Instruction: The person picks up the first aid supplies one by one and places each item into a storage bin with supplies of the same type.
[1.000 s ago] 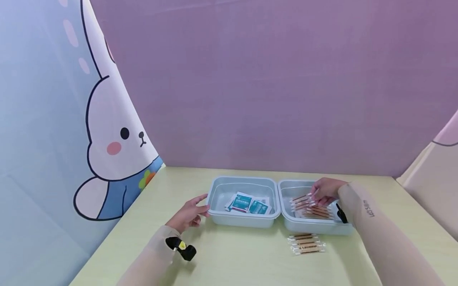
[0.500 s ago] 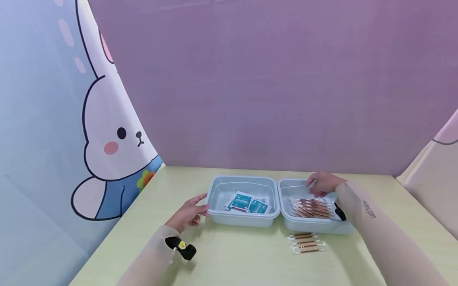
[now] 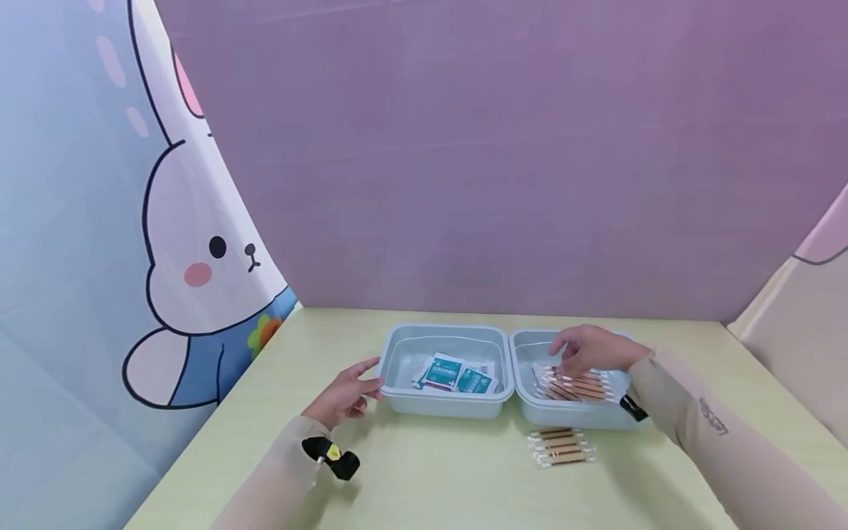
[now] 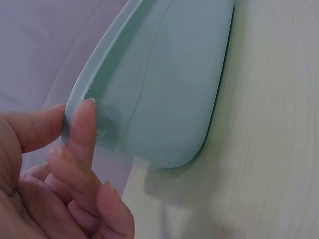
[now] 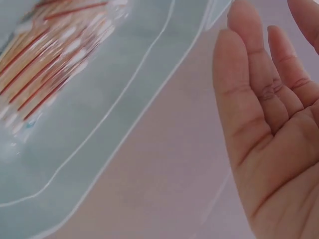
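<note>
Thumb and finger of my left hand (image 3: pixel 341 397) pinch the left rim of a pale blue-green plastic tub (image 3: pixel 440 406); the left wrist view shows the hand (image 4: pixel 60 184) at the edge of that tub (image 4: pixel 169 84). Flat teal-and-white packets (image 3: pixel 457 374) lie inside it. A matching tub (image 3: pixel 576 417) stands close on its right, with packs of brown-stemmed cotton swabs (image 3: pixel 583 386) in clear wrap. Over those swabs is my right hand (image 3: pixel 599 348), fingers bent downward. In the right wrist view this hand (image 5: pixel 279 124) has loose fingers and nothing in its palm, apart from the swabs (image 5: pixel 37 74).
Another pack of cotton swabs (image 3: pixel 562 447) lies on the light wooden table (image 3: pixel 437 478) in front of the right tub. Behind the table hangs a purple cloth (image 3: pixel 464 162). A blue cloth with a rabbit print (image 3: pixel 192 258) is at the left.
My right hand has let go of a swab pack in the right tub, drawn back toward the tub's rear, then come forward and left over the swabs. My left hand stays at the rim.
</note>
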### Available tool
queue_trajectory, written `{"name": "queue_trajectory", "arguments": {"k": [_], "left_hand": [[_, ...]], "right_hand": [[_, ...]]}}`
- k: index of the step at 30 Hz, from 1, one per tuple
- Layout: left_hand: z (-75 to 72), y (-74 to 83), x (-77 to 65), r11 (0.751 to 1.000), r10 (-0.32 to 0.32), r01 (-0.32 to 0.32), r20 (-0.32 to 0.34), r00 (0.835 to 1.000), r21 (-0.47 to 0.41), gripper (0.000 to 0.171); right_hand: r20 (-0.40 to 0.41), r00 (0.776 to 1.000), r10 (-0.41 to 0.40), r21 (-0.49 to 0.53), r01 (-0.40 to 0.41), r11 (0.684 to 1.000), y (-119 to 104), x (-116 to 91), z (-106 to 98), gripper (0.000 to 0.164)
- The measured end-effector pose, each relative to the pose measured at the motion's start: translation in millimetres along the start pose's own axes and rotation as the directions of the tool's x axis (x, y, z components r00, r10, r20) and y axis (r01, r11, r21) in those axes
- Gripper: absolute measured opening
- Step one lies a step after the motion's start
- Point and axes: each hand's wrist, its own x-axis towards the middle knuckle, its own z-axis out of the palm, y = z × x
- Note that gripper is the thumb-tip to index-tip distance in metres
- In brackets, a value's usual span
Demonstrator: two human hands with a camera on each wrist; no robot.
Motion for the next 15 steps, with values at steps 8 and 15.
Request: {"name": "queue_trajectory", "arguments": {"k": [8,15], "left_hand": [[0.3,-0.5,0.5,1.0,-0.007,0.007,-0.005,1.0,0.0,0.054],[1.2,-1.5,2.6,1.0,-0.006,0.006,-0.004,1.0,0.001,0.055]], "right_hand": [[-0.002,0.999,-0.042,-0.059,0.042,0.997,-12,-9,13,0.021],[-0.004,0.994,-0.109,-0.098,0.108,0.989,-13,-20,19,0.019]]}}
